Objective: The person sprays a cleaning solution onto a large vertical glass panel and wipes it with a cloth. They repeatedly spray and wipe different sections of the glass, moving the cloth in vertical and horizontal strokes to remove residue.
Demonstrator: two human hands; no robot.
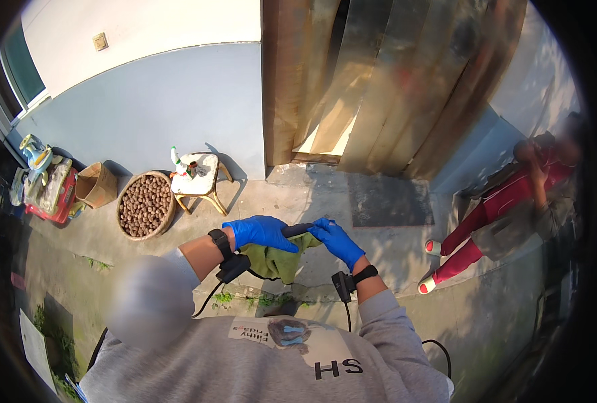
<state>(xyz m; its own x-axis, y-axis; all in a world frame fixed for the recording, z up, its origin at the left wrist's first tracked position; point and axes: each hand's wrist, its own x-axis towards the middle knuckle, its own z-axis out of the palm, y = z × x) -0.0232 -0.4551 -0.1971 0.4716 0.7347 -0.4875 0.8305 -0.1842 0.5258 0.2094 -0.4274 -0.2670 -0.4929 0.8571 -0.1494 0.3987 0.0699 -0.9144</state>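
Note:
A dark, elongated object (297, 230) is held level between my two blue-gloved hands; its kind cannot be told. My left hand (264, 233) lies over its left end, with the fingers partly spread and the grip partly hidden. At the other end, the fingers of my right hand (332, 239) pinch it, near a corner of a green cloth (273, 262). The cloth hangs below the dark object, between the hands. Both wrists wear black straps with small devices and cables.
A stool (200, 176) bears a spray bottle (178, 163). Left of it stand a round basket (171, 217) of walnuts, a cardboard box (97, 185) and piled packages (51, 194). A dark mat (391, 201) lies before the metal door. A person in red trousers (462, 237) is at the right.

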